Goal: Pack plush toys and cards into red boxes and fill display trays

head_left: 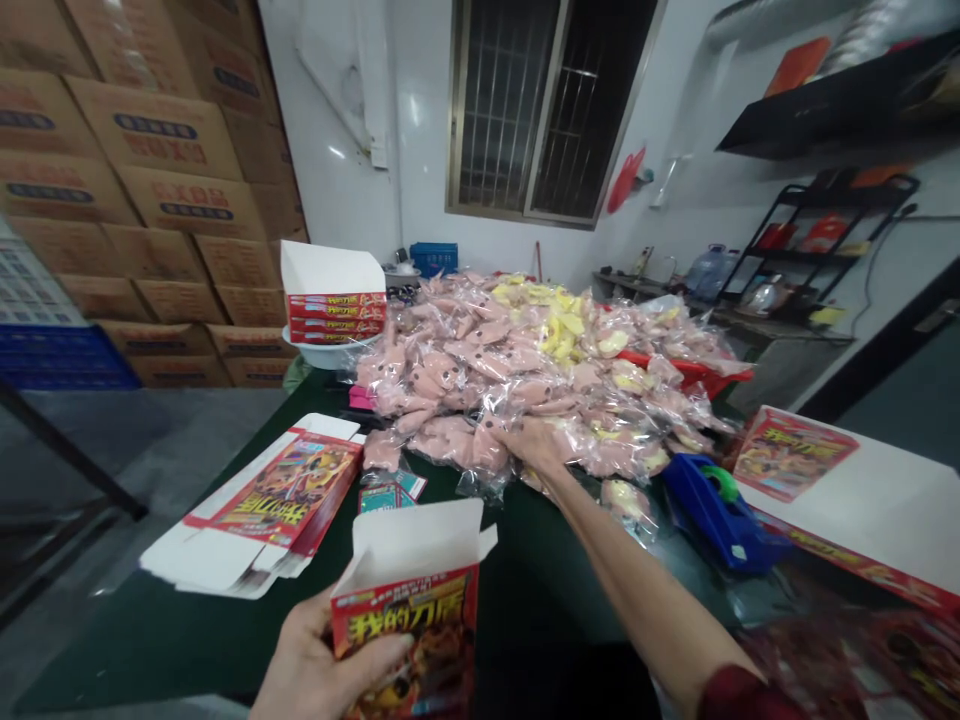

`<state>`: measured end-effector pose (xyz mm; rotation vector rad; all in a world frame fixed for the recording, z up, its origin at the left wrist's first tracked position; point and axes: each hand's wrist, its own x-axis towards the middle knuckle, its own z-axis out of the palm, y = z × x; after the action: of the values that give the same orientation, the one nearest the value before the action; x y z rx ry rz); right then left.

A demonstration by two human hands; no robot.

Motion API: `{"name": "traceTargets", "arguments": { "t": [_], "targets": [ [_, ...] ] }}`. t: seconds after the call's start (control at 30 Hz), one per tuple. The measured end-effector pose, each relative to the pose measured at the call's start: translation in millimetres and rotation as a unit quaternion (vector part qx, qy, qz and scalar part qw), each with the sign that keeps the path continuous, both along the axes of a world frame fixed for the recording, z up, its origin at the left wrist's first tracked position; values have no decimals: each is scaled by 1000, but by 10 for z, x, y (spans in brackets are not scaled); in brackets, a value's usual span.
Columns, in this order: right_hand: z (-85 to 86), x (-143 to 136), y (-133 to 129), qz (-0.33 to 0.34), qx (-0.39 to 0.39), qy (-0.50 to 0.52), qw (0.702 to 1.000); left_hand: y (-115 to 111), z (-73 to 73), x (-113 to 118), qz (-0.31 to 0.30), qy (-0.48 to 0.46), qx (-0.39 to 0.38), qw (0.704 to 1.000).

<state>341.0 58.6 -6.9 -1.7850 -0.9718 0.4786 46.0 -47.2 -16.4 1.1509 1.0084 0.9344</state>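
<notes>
My left hand (pixel 322 650) is wrapped around a red printed carton (pixel 420 640) low in the middle of the head view, thumb across its front. The carton stands upright with its white top flap raised. My right hand (pixel 532 445) reaches forward to the near edge of a heap of pink toys in clear plastic bags (pixel 450 370). Its fingers close on one pink bagged toy (pixel 491 448); the fingertips are partly hidden. Left of the carton lies a stack of flattened cartons (pixel 289 490). Small teal cards (pixel 390 495) lie just behind the carton.
A blue tape dispenser (pixel 720 510) sits right of my right forearm. An open display box (pixel 847 500) stands at the right edge. At back left, a white basin (pixel 330 350) carries a box of filled packs (pixel 337 315). Brown cardboard boxes (pixel 165 140) are stacked along the left wall.
</notes>
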Motion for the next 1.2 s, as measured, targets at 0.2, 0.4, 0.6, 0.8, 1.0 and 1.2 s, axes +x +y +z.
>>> {"name": "traceTargets", "arguments": {
  "t": [0.2,0.4,0.6,0.8,1.0,1.2],
  "targets": [
    [86,-169,27,43,88,20,995,141,88,47,43,2,13,999],
    [698,-188,-811,88,238,120,960,210,29,141,-83,-19,10,996],
    [654,-748,-1322,86,310,29,947,117,26,302,-189,-114,-6,975],
    [460,-688,-1429,220,127,23,967,82,11,350,-138,-48,26,989],
    [630,-654,-1635,119,323,-333,878,55,71,414,-134,-7,109,985],
    [564,-751,-1753,222,276,-409,841,66,-13,372,-36,24,243,969]
  ]
}}
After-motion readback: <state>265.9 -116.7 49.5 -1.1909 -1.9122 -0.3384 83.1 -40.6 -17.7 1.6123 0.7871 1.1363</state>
